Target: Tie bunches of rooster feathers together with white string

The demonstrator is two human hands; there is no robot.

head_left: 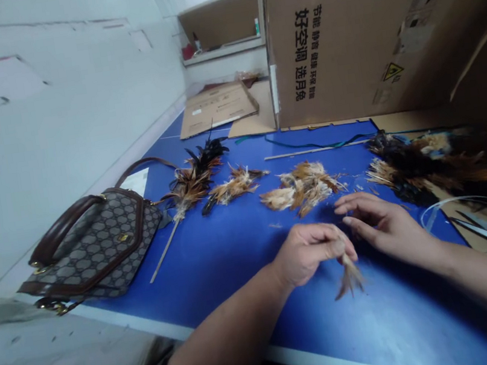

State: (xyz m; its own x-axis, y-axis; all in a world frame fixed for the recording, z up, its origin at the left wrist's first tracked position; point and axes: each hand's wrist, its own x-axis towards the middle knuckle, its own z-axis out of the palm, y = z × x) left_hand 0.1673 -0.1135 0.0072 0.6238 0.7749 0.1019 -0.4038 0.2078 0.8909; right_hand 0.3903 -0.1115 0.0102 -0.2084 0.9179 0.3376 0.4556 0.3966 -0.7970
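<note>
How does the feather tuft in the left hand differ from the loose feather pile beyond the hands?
The feather tuft is small, the loose pile much larger. The tuft is pinched in the left hand; the pile lies untouched on the blue table. Both are brown and tan.

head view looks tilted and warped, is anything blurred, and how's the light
Head view: wide-angle and tilted, with the box stretched toward the edge; the feathers in the left hand are motion-blurred, while the piles mid-table are fairly sharp; the light is soft and even, with a pale sheen on the table low down and dark right-hand corners.
</note>
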